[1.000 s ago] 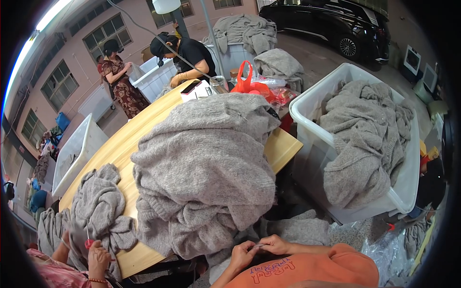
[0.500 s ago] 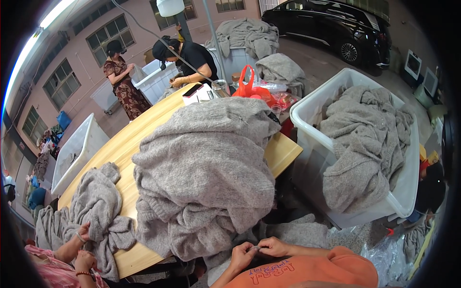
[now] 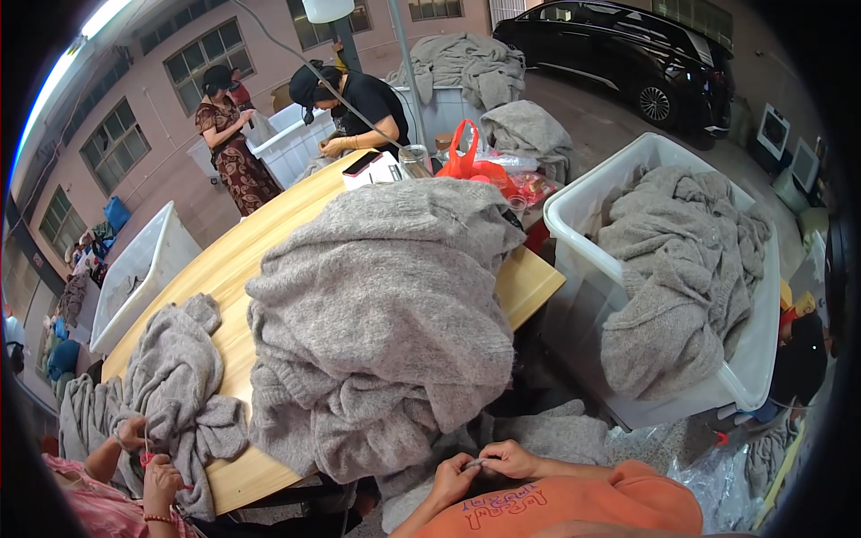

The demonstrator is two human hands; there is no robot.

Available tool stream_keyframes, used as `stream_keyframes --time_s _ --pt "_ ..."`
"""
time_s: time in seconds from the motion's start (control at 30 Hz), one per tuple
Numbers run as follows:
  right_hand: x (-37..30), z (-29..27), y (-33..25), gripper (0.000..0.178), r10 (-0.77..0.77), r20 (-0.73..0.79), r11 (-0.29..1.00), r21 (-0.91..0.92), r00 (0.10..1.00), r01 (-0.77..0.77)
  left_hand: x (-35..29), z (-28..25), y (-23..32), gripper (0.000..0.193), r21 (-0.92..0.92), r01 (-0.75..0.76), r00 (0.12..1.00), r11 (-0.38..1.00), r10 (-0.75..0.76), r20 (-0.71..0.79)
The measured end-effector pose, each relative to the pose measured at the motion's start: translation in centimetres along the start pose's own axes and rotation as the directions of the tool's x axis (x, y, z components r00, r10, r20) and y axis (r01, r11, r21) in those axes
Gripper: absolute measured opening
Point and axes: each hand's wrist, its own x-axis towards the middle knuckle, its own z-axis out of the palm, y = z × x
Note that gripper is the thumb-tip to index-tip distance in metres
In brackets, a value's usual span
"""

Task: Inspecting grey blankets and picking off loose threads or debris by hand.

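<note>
Near the lower edge of the head view, holds a small grey strip (image 3: 474, 464) between the left hand (image 3: 451, 477) and the right hand (image 3: 509, 460), pinching it from both sides with the fingers, just in front of the orange top (image 3: 592, 502); cannot tell the strip's exact kind. Just beyond, faces a large heap of grey knitwear (image 3: 377, 314) on the wooden table (image 3: 231, 336), with a white tub (image 3: 578, 291) of more rumpled grey knitwear (image 3: 682, 269) to the right and, over to the left, a co-worker's hands (image 3: 161, 482) beside a loose grey garment (image 3: 179, 359).
</note>
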Motion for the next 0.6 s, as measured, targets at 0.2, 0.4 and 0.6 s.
stream_keyframes --time_s 0.2,0.4,0.6 --pt "-0.1 0.4 -1.9 0.012 -0.214 0.06 0.88 -0.422 0.975 0.219 -0.5 -0.1 0.2 0.011 -0.211 0.173 0.982 0.962 -0.152 0.111" --pt "0.0 0.6 -0.6 0.011 -0.31 -0.062 0.879 -0.399 0.949 0.261 0.0 -0.2 0.6 0.01 -0.201 0.203 0.972 0.958 -0.173 0.158" --pt "-0.2 0.4 -0.9 0.009 -0.174 -0.068 0.97 -0.184 0.982 0.159 0.0 0.1 1.6 0.006 -0.344 0.16 0.987 0.925 -0.153 0.047"
